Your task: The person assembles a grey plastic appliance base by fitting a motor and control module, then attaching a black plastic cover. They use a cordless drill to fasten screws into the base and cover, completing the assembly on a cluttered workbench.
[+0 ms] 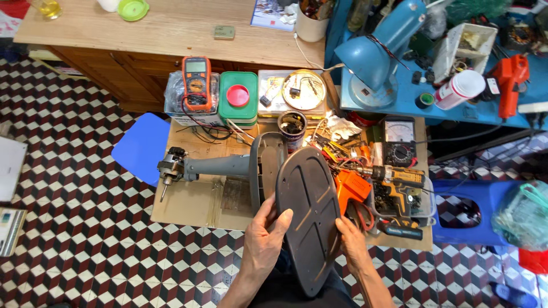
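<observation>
My left hand point(264, 236) grips the left edge of a dark grey oval plastic cover plate point(308, 211), thumb over its face. My right hand point(352, 242) holds the plate's right edge. The plate stands tilted on its edge in front of me. Behind it lies a grey fan body point(228, 166) on its side, with a bare motor and shaft point(169, 171) at its left end, resting on a sheet of cardboard point(188, 205).
A cordless drill point(394, 179) and an orange box point(351, 188) lie right of the plate among tools. An orange multimeter point(196, 82), green container point(238, 98), analog meter point(399, 140), blue lamp point(374, 54), wooden desk point(165, 28) and blue stools point(140, 147) surround the cardboard.
</observation>
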